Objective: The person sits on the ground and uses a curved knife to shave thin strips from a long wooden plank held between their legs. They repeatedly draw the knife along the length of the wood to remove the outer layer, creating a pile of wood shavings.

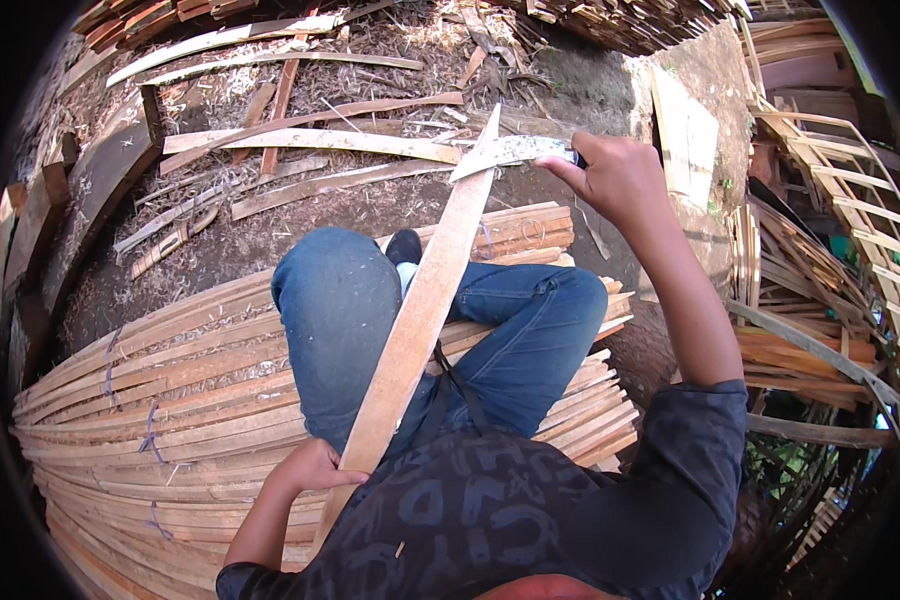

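A long flat wooden slat [425, 300] slants across my lap, its pointed far end beyond my knees. My left hand [308, 468] is closed on the slat's near part, close to my waist, with the thumb on its upper face. In my right hand [618, 178], at the far right, is the handle of a machete [515, 152], mostly covered by the fingers. Its broad, whitish, worn blade points left and lies across the slat just below the tip. The picture does not show whether the edge cuts into the wood.
I sit on bundled wooden slats [210, 385] tied with thin cord. Loose strips [320, 142] and shavings litter the ground ahead. Dark thick timbers [100, 190] stand at the left. On the right are a pale board [685, 135], stacked slats [805, 350] and a curved, ladder-like wooden frame [855, 190].
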Demonstrator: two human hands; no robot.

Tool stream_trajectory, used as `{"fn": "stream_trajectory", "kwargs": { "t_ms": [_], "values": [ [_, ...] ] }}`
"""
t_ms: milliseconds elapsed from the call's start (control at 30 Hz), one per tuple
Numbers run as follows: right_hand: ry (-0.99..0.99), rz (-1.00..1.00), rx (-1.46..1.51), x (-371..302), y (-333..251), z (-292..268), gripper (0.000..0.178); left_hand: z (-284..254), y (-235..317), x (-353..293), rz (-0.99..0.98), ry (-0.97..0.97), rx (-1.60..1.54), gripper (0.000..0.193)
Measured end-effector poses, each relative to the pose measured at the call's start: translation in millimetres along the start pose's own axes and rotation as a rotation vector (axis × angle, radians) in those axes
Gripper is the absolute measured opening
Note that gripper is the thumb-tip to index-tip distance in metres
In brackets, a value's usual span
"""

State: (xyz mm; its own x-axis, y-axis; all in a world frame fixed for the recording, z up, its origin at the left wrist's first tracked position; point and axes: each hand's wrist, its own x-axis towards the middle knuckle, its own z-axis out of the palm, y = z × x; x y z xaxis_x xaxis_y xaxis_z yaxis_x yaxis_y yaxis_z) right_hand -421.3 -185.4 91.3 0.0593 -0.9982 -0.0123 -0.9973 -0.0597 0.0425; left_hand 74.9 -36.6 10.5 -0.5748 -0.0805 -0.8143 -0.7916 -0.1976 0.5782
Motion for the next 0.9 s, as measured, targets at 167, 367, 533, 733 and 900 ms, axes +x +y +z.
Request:
{"fn": "stream_trajectory", "kwargs": {
  "t_ms": [167, 367, 533, 733, 900],
  "values": [
    [0.069, 0.568, 0.032, 35, 94, -4, 0.074, 1, 3, -1, 0.003, -0.008, -0.016, 0.071],
    [0.077, 0.670, 0.170, -24, 142, -7, 0.070, 1, -1, -1, 0.000, 0.008, 0.015, 0.072],
    [0.076, 0.237, 0.203, -33, 6, -20, 0.060, -1, -4, 1, -0.059, -0.066, 0.055, 0.066],
    [0.029, 0.033, 0.094, -21, -14, -14, 0.058, -5, -1, -1, -0.069, -0.063, 0.026, 0.069],
    [0.097, -0.031, 0.035, -9, -1, 0, 0.062, 5, -17, 2, -0.017, -0.008, -0.057, 0.067]
  ]
}}
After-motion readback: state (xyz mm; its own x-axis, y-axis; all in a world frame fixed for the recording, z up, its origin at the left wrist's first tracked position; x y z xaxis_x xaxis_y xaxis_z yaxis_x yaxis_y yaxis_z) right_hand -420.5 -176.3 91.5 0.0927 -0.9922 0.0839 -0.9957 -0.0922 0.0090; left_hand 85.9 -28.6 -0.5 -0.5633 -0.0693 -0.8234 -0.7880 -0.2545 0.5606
